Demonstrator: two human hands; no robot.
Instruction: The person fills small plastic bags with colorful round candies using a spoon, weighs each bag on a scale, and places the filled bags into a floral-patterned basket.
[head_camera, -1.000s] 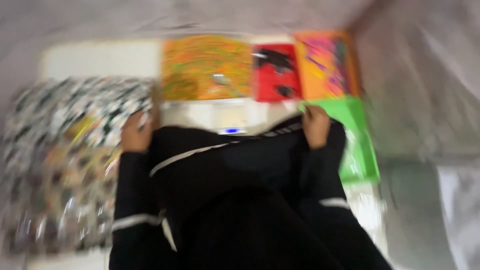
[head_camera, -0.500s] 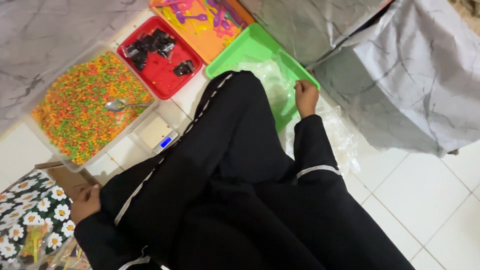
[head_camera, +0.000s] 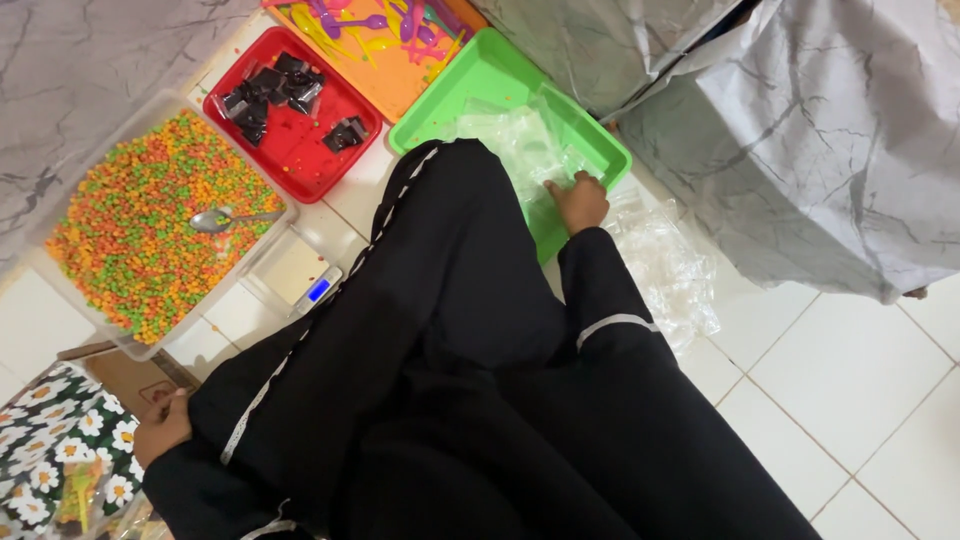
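Risk, judged: the thin clear plastic bags (head_camera: 520, 150) in the shallow green plastic tray (head_camera: 470, 90) look slippery and clingy, so several could lift together or slide out onto the white tiled floor (head_camera: 850, 390); a wide black sleeve could also drag loose bags (more lie just beside the tray).

Right hand (head_camera: 578, 200): arm extended forward, fingers curled down onto the bags; actual grip cannot be told.

Left hand (head_camera: 162, 430): drawn back, loosely closed at a floral-patterned cloth (head_camera: 50, 450), contents unclear.

I'm in loose black garment, long sleeves (head_camera: 600, 300) to the wrists, thin white piping on cuffs and along the seam. Hands bare.
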